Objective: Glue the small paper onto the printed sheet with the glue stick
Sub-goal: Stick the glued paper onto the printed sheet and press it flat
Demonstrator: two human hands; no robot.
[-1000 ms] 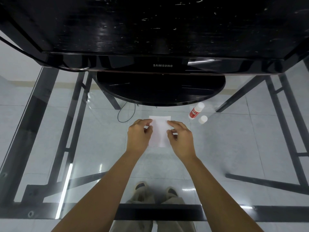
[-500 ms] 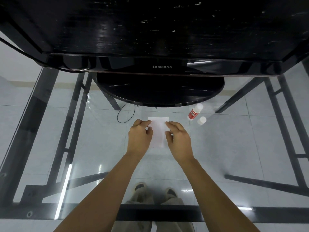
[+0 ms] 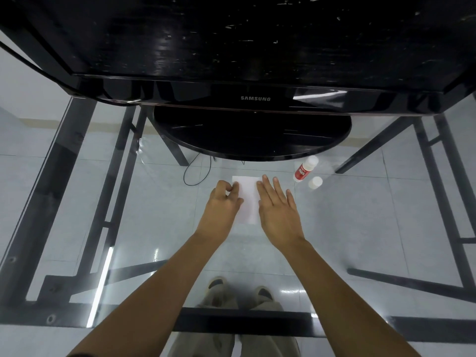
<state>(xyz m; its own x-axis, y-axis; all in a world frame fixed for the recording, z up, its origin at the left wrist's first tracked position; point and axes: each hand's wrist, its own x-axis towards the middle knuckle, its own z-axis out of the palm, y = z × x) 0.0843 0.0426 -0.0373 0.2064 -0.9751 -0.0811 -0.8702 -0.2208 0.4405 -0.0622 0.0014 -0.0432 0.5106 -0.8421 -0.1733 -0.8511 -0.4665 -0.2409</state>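
One white paper (image 3: 247, 199) lies flat on the glass table between my hands; I cannot tell a small paper apart from a printed sheet. My left hand (image 3: 222, 204) has its fingers curled, pinching the paper's upper left edge. My right hand (image 3: 277, 204) lies flat with fingers spread, covering the paper's right side. The red-and-white glue stick (image 3: 305, 169) lies uncapped on the glass to the right of the paper. Its white cap (image 3: 315, 182) stands just beside it.
A black Samsung monitor (image 3: 255, 98) on a round base (image 3: 252, 140) stands right behind the paper. The glass tabletop (image 3: 360, 215) shows the black frame (image 3: 64, 191), the tiled floor and my feet below. A thin black cable (image 3: 197, 173) loops to the left of the paper.
My right hand has opened from a pinch and now lies flat on the paper's right side. My left hand has stayed at the left edge.
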